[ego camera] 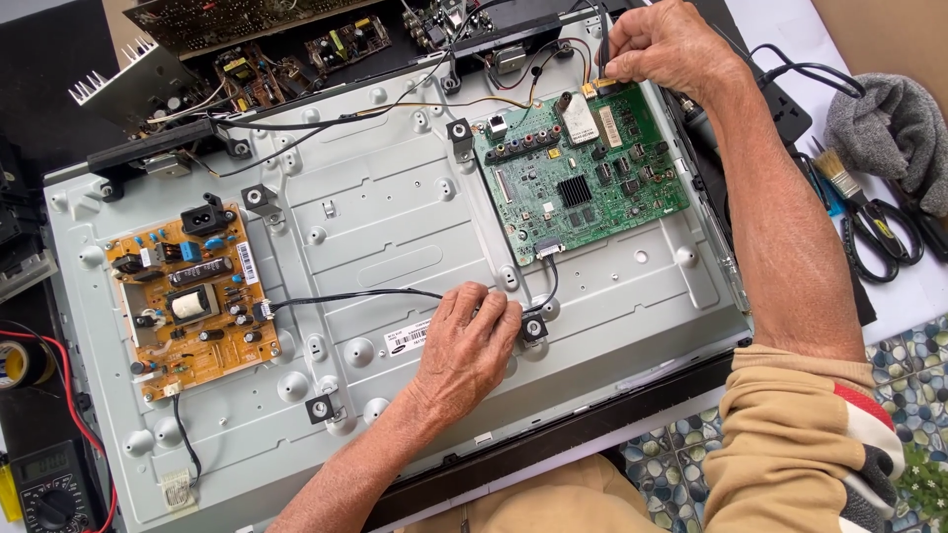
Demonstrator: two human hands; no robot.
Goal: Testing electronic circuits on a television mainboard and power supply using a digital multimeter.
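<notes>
A flat-screen television lies face down with its silver metal back panel (395,227) bared. My left hand (466,345) rests palm down on the panel near its front edge, fingers over a black cable (346,295) that runs from the orange power board (193,296). My right hand (664,47) is at the far corner of the green main board (578,178), its fingers pinched on a thin black tool or connector (602,44) at the board's top edge.
Other circuit boards and a finned heatsink (128,84) lie beyond the panel. A multimeter (49,494) and tape roll (15,363) sit at the left. A brush (839,178), scissors (879,237) and grey cloth (889,123) lie at the right.
</notes>
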